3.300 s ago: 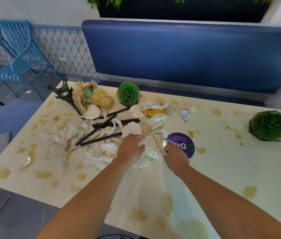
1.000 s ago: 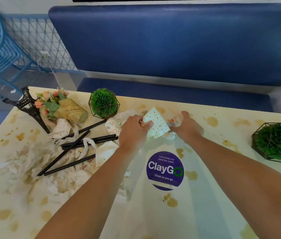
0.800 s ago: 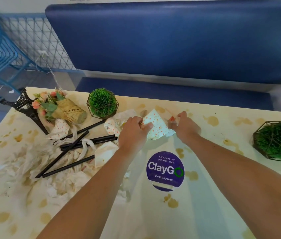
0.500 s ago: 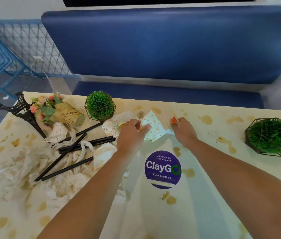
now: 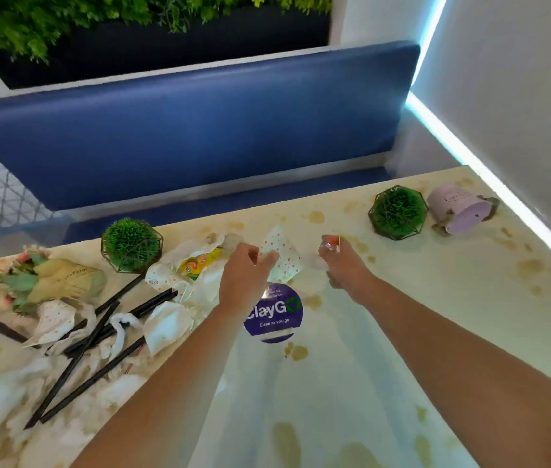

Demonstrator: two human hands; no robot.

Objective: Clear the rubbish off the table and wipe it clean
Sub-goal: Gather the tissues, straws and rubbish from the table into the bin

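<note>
Far to the left of my hands lies the main heap: crumpled napkins (image 5: 166,327), soft and damp-looking, tangled with stiff black straws (image 5: 98,336). I judge the paper weighs almost nothing but tears when wet, so I would scoop it in bunches and take the straws as a bundle by their middles. My left hand (image 5: 245,282) pinches a dotted paper wrapper (image 5: 282,253) by its lower edge, thin and easily creased. Just beyond it sits a yellow packet (image 5: 200,263), probably slippery. My right hand (image 5: 343,268) curls around a small clear wrapper with a red spot (image 5: 331,244); its shape is hard to make out. Both arms hide part of the stained tabletop (image 5: 436,298), and the heap's left end blurs out.
</note>
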